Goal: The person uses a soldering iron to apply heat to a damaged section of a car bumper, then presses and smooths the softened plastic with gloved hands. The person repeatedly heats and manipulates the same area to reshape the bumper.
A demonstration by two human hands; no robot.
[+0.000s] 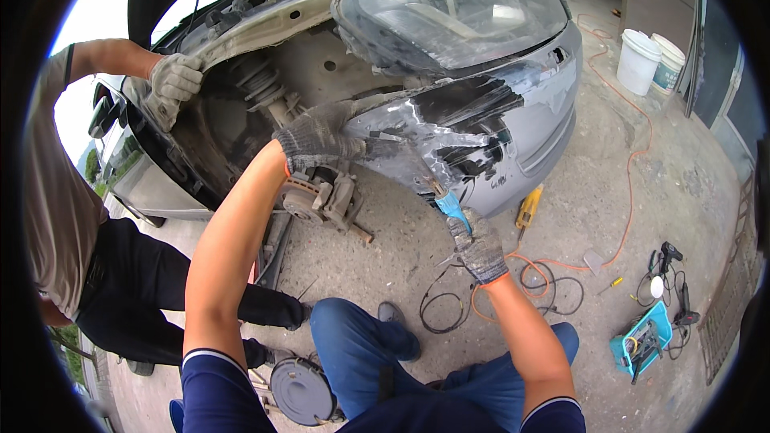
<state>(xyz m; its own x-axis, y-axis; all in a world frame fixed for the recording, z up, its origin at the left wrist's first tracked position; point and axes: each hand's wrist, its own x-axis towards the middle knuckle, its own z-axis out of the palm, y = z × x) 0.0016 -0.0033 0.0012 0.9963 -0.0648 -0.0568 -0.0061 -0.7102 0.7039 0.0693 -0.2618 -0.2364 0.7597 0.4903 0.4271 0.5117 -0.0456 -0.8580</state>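
A grey car bumper [533, 140] with black, scraped patches and whitish seams fills the middle. My left hand [321, 138], in a dark grey knit glove, is closed on the bumper's edge beside the open wheel arch. In my gloved right hand [478, 250] is a blue-handled tool [451, 206] that looks like a soldering iron. Its metal end points up and left at the bumper's lower corner; whether the tip touches the surface I cannot tell. At the left, another person's gloved hand [176, 78] rests on the edge of the wheel opening.
A brake disc and caliper [321, 200] sit exposed below my left wrist. A yellow tool [528, 207] lies by the bumper. An orange cord [631, 192] and black cables [439, 313] cross the floor. At right are white buckets [639, 62] and a turquoise tool bin [654, 329].
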